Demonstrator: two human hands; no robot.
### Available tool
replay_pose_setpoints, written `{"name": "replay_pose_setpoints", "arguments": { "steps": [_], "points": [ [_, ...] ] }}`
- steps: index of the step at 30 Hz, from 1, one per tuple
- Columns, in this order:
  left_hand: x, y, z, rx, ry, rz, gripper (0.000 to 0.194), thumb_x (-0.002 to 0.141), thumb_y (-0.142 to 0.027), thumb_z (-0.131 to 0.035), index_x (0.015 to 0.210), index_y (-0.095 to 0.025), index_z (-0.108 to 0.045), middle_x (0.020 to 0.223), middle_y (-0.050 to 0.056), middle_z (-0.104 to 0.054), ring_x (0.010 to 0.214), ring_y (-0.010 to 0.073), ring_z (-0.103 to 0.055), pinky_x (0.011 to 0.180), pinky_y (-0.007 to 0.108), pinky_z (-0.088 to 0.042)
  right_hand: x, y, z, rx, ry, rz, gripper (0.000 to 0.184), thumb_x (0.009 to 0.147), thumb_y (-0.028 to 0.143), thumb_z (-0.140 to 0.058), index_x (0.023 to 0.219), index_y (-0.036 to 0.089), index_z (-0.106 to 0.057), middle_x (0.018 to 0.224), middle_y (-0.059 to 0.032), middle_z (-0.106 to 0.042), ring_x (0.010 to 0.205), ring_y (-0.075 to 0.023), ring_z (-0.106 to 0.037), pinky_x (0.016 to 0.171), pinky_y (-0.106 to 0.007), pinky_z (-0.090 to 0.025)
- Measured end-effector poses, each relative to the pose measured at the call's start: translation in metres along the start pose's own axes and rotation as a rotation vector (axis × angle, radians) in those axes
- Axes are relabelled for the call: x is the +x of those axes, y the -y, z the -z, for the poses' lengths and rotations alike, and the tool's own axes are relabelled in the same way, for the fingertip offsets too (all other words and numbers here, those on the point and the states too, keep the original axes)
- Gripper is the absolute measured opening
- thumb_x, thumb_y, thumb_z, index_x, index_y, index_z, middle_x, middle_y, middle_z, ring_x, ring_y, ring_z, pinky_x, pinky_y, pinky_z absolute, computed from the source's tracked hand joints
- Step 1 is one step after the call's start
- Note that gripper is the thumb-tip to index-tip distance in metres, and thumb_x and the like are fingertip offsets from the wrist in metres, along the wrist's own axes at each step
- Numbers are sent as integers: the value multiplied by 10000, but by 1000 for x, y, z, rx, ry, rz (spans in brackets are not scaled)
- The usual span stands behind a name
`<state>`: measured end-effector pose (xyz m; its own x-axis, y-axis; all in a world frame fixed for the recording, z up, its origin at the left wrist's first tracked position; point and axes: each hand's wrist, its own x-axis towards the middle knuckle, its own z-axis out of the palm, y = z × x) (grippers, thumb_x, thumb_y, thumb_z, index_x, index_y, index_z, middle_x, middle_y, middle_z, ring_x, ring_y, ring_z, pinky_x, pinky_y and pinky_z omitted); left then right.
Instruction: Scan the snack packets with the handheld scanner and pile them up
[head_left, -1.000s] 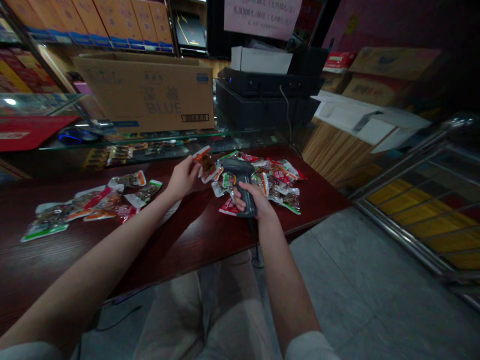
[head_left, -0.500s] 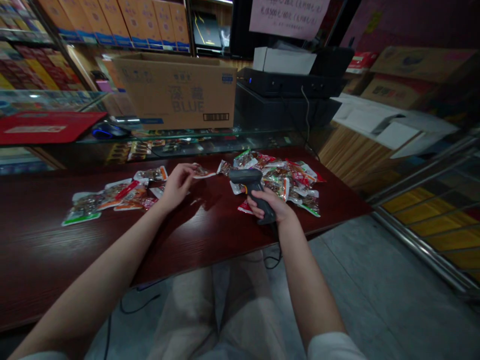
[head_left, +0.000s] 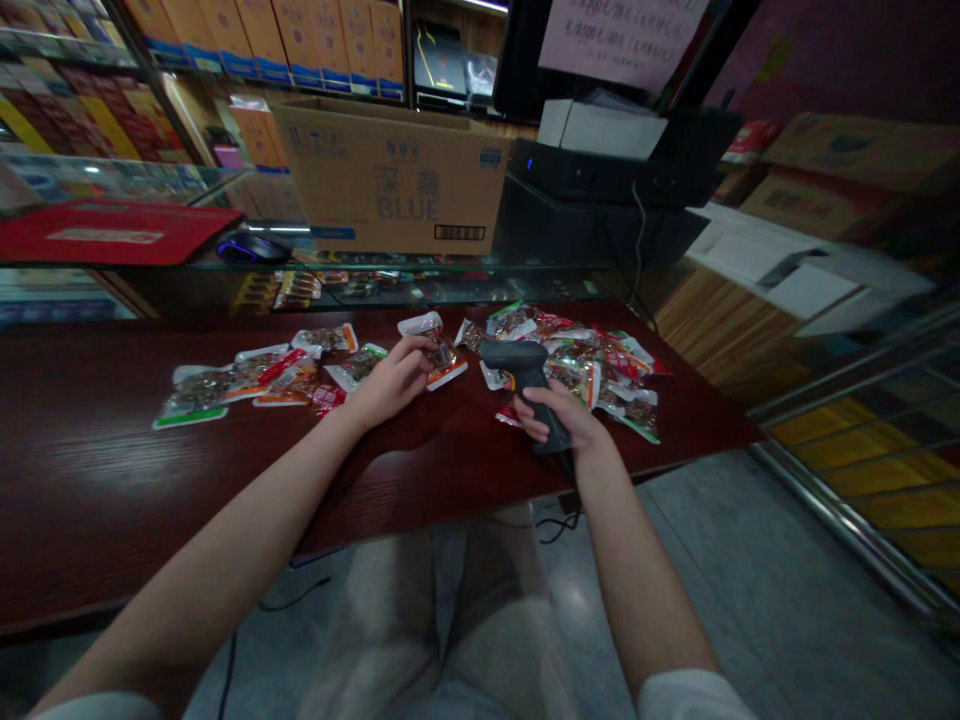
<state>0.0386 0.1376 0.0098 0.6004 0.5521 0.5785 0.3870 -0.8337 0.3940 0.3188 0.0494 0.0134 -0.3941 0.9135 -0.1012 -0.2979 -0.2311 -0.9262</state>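
My left hand (head_left: 390,385) curled over snack sachet (head_left: 442,358), pinch unclear; right hand (head_left: 559,415) wrapped firmly round barcode scanner (head_left: 525,368) grip, nose just beside sachet pile (head_left: 577,362) on dark red counter (head_left: 90,470)

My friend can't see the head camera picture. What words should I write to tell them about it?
A right hand grips a dark handheld barcode scanner beside a pile of snack packets. The left hand rests on a snack packet on a dark red wooden counter.
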Motion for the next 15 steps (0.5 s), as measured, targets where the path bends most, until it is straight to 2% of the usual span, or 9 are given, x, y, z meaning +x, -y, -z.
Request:
{"name": "replay_pose_setpoints", "arguments": {
  "steps": [3, 9, 12, 15],
  "points": [
    [-1, 1, -3, 24, 18, 23, 93, 853, -123, -464, 864, -202, -512, 1253, 133, -560, 1228, 230, -532, 1039, 410, -456, 1, 0, 0, -9, -2, 7, 284, 804, 362, -677, 767, 195, -451, 559, 78, -473, 350, -38, -354, 326, -169, -302],
    [-1, 0, -1, 68, 68, 30, 142, 862, -135, -440, 931, -202, -544, 1273, 129, -553, 1215, 223, -542, 1041, 389, -457, 2, 2, -4, 32, -6, -22, 307, 763, 376, -713, 813, 194, -470, 547, 77, -494, 335, -43, -347, 303, -170, -288],
    [1, -1, 12, 151, 97, 48, 163, 865, -153, -411, 926, -190, -558, 1271, 135, -558, 1137, 229, -587, 985, 376, -485, 2, 2, -3, 59, -20, 9, 295, 770, 360, -697, 889, 196, -482, 545, 83, -494, 327, -45, -332, 296, -170, -276],
    [3, 0, 33, 342, 84, 223, 190, 862, -188, -396, 903, -196, -582, 1174, 117, -617, 1063, 255, -620, 918, 386, -499, 2, 2, 0, 78, -27, 42, 268, 781, 343, -677, 872, 197, -471, 552, 80, -498, 327, -43, -338, 301, -170, -272]
  ]
}}
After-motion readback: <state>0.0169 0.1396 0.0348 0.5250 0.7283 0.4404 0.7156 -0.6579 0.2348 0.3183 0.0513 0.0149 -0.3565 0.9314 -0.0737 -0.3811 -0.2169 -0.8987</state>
